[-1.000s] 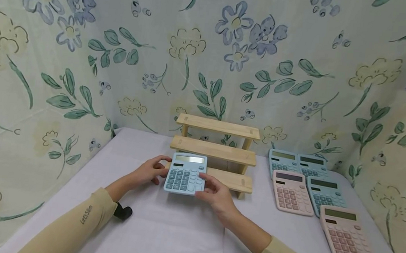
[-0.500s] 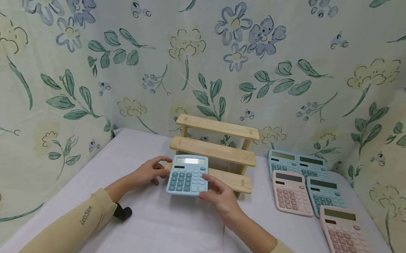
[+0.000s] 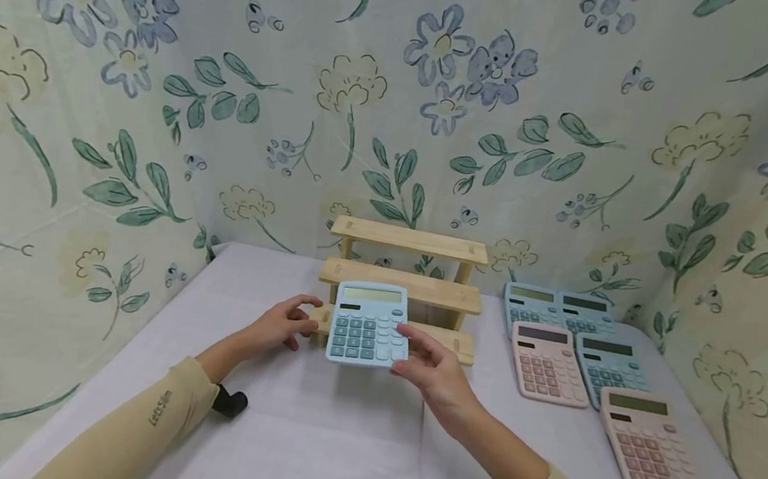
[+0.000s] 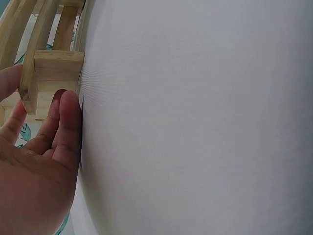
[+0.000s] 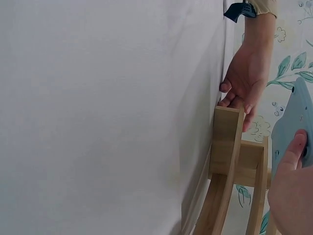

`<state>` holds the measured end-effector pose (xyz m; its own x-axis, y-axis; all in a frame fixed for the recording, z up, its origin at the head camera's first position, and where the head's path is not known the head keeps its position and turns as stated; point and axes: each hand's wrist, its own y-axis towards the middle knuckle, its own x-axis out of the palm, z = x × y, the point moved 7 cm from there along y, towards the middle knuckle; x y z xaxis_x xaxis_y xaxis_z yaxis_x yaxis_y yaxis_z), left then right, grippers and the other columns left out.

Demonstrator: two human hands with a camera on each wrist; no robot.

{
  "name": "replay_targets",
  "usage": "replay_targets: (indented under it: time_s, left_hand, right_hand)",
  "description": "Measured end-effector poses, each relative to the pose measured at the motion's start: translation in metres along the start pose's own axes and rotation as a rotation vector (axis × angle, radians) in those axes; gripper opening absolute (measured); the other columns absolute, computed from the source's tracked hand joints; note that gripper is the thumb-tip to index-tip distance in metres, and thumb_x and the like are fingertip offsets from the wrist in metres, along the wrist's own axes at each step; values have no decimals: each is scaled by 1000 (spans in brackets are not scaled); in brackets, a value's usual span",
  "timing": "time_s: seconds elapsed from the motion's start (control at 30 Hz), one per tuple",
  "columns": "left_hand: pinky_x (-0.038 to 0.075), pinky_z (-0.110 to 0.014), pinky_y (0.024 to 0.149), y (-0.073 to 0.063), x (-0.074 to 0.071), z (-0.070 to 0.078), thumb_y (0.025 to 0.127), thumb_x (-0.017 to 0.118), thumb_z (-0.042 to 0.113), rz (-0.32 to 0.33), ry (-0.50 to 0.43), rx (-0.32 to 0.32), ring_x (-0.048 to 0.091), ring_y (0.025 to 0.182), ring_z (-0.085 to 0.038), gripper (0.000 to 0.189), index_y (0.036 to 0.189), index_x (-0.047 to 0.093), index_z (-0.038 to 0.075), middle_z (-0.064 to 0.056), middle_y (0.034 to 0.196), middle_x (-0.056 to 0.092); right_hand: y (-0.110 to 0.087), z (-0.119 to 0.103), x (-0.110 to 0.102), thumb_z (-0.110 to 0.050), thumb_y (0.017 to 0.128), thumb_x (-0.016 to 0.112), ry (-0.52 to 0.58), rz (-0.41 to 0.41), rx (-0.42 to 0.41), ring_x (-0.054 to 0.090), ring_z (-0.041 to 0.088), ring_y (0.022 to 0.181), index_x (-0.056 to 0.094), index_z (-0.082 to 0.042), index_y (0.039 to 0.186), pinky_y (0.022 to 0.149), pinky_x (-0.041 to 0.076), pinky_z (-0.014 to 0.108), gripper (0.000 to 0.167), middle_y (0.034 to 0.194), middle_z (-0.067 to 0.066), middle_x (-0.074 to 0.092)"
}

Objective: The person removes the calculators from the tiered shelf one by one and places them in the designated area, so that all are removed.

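Observation:
My right hand [image 3: 442, 374] grips a light blue calculator [image 3: 369, 325] by its right edge, thumb in front and fingers partly hidden behind it. The calculator is tilted up, keys and display facing the head camera, and overlaps the front of a three-step wooden display stand [image 3: 401, 279]. In the right wrist view the calculator's back [image 5: 296, 125] shows above the stand's steps. At the lowest step's left end, my left hand [image 3: 282, 324] pinches the wood; the left wrist view shows the thumb and fingers [image 4: 68, 117] around that end.
On the right of the white-covered table [image 3: 306, 442] lie three more blue calculators [image 3: 613, 365] and two pink ones [image 3: 653, 447], [image 3: 549, 364]. A floral curtain [image 3: 261, 141] hangs close behind the stand and along both sides.
The right hand has moved the blue calculator to the right and slightly up, and tilted it further toward the camera. The left hand stays on the stand's end.

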<state>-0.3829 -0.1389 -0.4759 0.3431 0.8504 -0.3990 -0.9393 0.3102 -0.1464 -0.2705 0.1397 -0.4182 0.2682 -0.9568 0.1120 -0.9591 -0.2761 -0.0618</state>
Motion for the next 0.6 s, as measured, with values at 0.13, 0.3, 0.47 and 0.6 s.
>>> replay_targets:
  time_s: [0.13, 0.3, 0.47, 0.6]
  left_hand:
    - [53, -32, 71, -1, 0, -1, 98, 65, 33, -4, 9, -10, 62, 81, -24, 50, 144, 46, 26, -10, 110, 66]
    - [53, -32, 71, -1, 0, 1, 98, 66, 33, -4, -2, -13, 62, 82, -24, 51, 145, 46, 26, -10, 111, 65]
    - [53, -34, 70, 0, -1, 3, 98, 66, 30, -1, -25, 1, 62, 84, -23, 49, 144, 48, 24, -11, 110, 66]
    - [53, -33, 69, 1, -1, 2, 98, 66, 30, -7, -24, 9, 62, 84, -23, 49, 143, 48, 24, -11, 110, 66]
  right_hand:
    - [-7, -2, -6, -8, 90, 74, -7, -6, 2, 61, 21, 117, 47, -13, 149, 97, 53, 30, 65, 144, 17, 46]
    - [-19, -4, -19, -9, 90, 74, -14, 33, 22, 58, 22, 123, 48, -15, 148, 97, 53, 30, 64, 149, 11, 44]
    - [-33, -9, -36, -8, 90, 73, -20, 66, 42, 57, 21, 123, 45, -14, 150, 98, 52, 29, 66, 150, 11, 41]
    - [-46, -11, -51, -8, 91, 72, -36, 99, 53, 60, 20, 116, 43, -12, 151, 96, 52, 29, 67, 148, 14, 42]
